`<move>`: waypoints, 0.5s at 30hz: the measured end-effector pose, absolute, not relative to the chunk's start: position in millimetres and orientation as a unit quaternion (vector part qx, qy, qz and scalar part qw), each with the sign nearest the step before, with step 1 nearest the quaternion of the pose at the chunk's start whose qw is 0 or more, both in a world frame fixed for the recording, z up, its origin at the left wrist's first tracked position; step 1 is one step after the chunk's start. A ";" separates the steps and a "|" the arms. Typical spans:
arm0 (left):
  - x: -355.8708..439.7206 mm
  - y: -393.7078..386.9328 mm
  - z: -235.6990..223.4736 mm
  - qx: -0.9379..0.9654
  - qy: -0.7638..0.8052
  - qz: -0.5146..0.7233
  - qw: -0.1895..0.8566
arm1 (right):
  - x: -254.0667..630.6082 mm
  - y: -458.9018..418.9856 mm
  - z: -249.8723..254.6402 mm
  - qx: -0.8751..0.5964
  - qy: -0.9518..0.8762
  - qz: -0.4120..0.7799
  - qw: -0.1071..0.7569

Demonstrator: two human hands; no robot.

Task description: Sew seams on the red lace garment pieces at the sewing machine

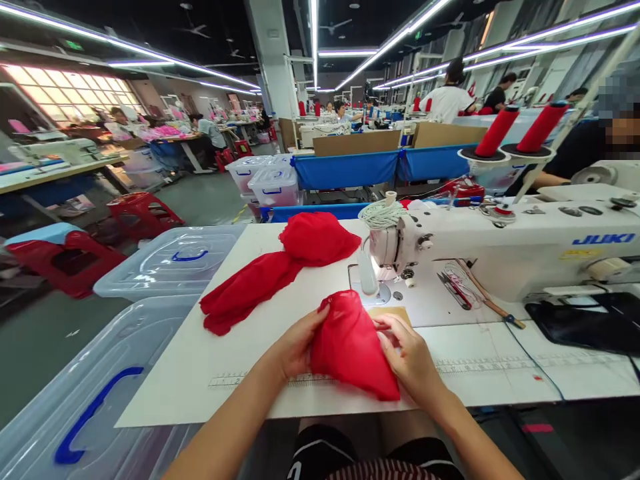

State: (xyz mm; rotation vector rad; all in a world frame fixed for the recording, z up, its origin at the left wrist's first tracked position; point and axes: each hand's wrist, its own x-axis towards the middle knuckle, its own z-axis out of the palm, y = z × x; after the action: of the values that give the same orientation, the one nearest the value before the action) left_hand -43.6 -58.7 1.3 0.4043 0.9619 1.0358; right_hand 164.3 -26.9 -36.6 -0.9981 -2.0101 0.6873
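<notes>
Red cloth (353, 347) held over the table (173, 390), near the sewing machine (480, 240).
The left hand (299, 348) has its fingers closed on the left edge; the right hand (414, 359) has its fingers half curled at the other edge, and I cannot tell whether they grip. Soft cloth could slip or crease if the two sides are held unevenly.

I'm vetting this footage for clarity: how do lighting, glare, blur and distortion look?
Head view: strip lights shine brightly overhead; the window is partly washed out; a white glow sits near the JUKI sewing machine's needle area; the frame's edges look wide-angle stretched; a pixelated patch covers part of the upper right; the held red fabric piece looks slightly soft.
</notes>
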 end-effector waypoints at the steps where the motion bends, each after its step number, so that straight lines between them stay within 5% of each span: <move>1: -52.7 -64.9 4.9 0.231 0.471 0.451 0.722 | 163.3 -28.6 -36.9 -0.381 -0.791 0.269 0.396; 7: -127.3 -95.8 53.1 0.591 0.697 0.184 0.361 | 156.8 -31.5 -47.9 -0.353 -0.809 0.247 0.401; 15: -211.6 -89.3 108.5 0.575 0.735 0.132 0.334 | 155.8 -27.4 -55.0 -0.336 -0.829 0.228 0.385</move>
State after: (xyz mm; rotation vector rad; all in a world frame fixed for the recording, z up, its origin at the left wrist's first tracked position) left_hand -211.6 -89.3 108.5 1.5015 1.9176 0.3444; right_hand 155.8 -27.4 -55.0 -0.8567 -2.1108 0.5797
